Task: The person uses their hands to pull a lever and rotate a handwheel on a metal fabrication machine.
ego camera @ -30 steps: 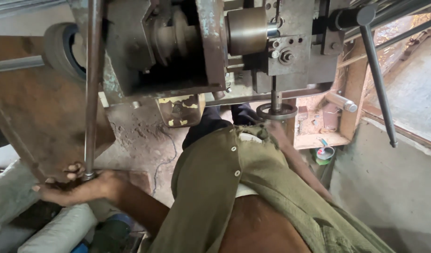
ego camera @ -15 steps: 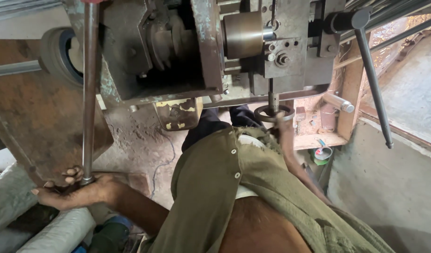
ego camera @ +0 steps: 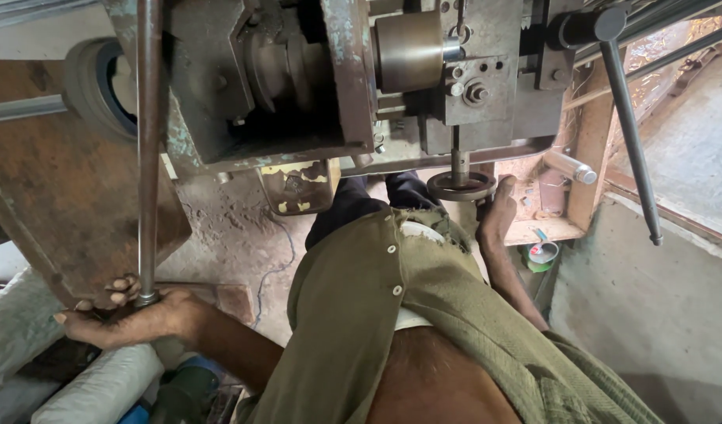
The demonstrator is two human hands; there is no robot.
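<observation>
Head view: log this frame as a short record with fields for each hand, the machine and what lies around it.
left hand: left hand grips the lower end of a long steel rod
right hand: right hand touches the rim of a small handwheel
machine: worn grey-green metal machine with a brass-coloured cylinder
lever: dark lever handle slanting down at right
clothing: olive shirt
surroundings: white sacks at lower left, tape roll on the right
</observation>
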